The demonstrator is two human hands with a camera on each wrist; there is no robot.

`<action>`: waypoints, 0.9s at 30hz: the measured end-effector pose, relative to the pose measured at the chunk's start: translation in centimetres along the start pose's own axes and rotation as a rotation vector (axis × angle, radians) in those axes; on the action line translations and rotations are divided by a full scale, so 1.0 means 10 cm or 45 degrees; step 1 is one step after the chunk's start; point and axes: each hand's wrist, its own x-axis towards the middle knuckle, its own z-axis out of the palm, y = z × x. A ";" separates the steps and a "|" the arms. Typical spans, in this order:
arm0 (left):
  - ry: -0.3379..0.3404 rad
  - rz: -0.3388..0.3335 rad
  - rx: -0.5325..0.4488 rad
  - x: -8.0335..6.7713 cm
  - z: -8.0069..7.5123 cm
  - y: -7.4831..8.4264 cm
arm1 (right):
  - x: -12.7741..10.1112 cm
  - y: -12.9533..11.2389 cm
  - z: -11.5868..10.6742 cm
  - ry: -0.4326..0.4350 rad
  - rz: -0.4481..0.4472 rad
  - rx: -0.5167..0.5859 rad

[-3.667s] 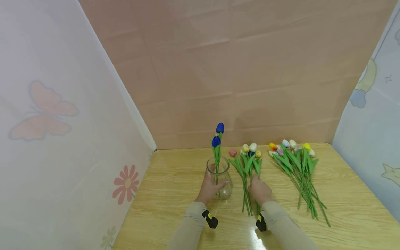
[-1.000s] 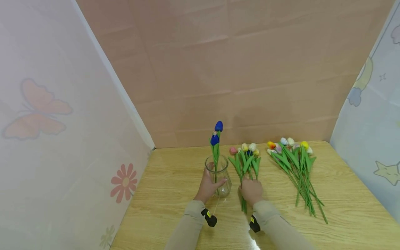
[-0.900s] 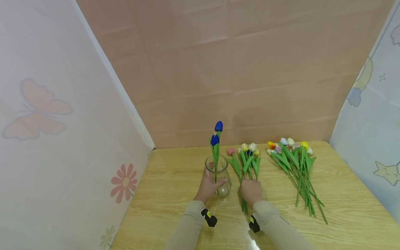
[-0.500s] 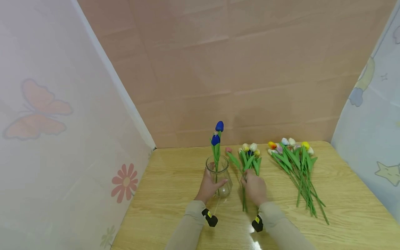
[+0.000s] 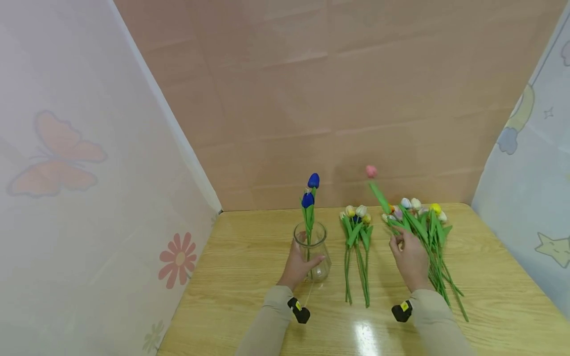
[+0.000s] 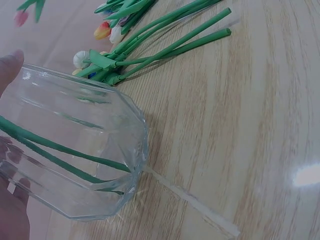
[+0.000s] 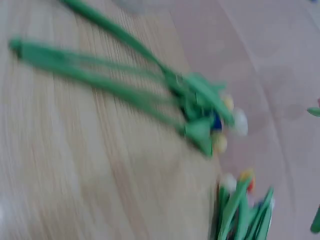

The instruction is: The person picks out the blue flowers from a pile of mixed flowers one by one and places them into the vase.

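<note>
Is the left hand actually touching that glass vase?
Touching. The head view shows the left hand wrapped round the glass vase; the left wrist view shows a fingertip and palm pressed against the glass.

A light wooden table (image 5: 249, 277) carries a glass vase (image 5: 312, 252) and two tulip bunches (image 5: 356, 247) (image 5: 427, 242).

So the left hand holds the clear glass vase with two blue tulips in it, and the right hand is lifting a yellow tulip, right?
Not quite: the tulip the right hand lifts is pink, not yellow, as the head view shows. The rest holds: the left hand holds the clear glass vase with two blue tulips in it.
</note>
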 end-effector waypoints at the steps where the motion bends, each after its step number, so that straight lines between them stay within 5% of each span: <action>1: -0.001 0.005 0.002 0.00 0.00 -0.01 | -0.01 0.07 -0.03 0.035 0.018 -0.010; 4: -0.002 -0.002 0.018 0.00 0.00 -0.01 | -0.05 0.26 -0.12 0.121 0.079 -0.092; 9: -0.007 -0.021 0.019 -0.01 0.01 0.00 | -0.12 0.53 -0.23 0.115 0.209 -0.172; 21: -0.012 -0.032 0.045 0.00 0.00 0.04 | -0.36 0.85 -0.29 -0.344 0.291 -0.308; 25: -0.008 -0.022 0.043 0.00 0.00 0.06 | -0.30 0.79 -0.28 -0.392 0.374 -0.291; 27: -0.010 -0.020 0.031 -0.01 0.00 0.07 | -0.26 0.73 -0.26 -0.332 0.382 -0.284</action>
